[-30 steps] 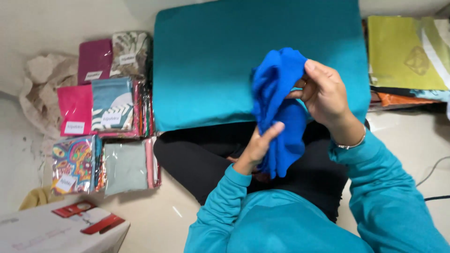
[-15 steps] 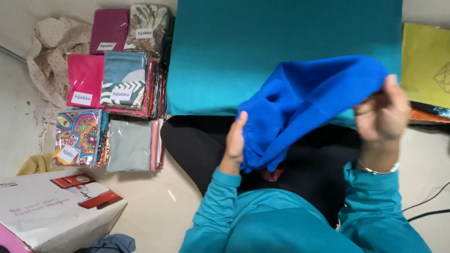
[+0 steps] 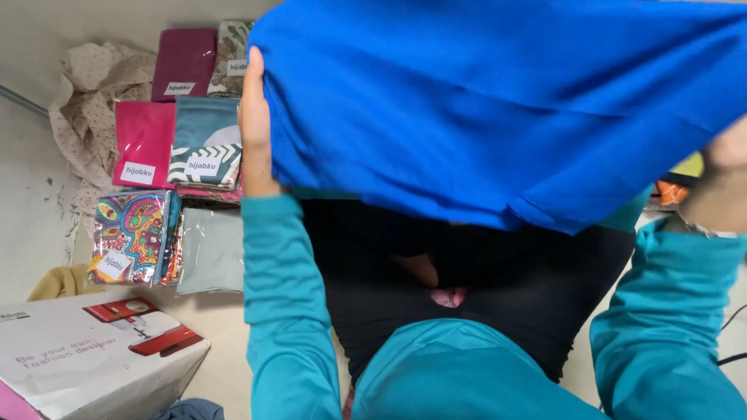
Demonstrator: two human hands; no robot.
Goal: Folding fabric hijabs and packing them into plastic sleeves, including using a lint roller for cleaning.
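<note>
A large bright blue cloth (image 3: 498,109) is stretched wide in front of me, filling the upper part of the view. My left hand (image 3: 254,117) grips its left edge, arm raised in a teal sleeve. My right hand (image 3: 727,159) holds the cloth's right edge at the frame's right side, partly cut off. Below the cloth I see my black-clad lap (image 3: 467,288). The teal surface that lay beyond is hidden behind the cloth.
Several flat packets of folded fabric (image 3: 167,148) in pink, maroon, teal and patterned prints lie on the floor at left. A crumpled beige cloth (image 3: 78,101) sits beyond them. A white cardboard box (image 3: 93,350) stands at lower left.
The blue cloth went from a bunched bundle to spread wide open. My hands moved apart, left hand up and leftward, right hand out to the right.
</note>
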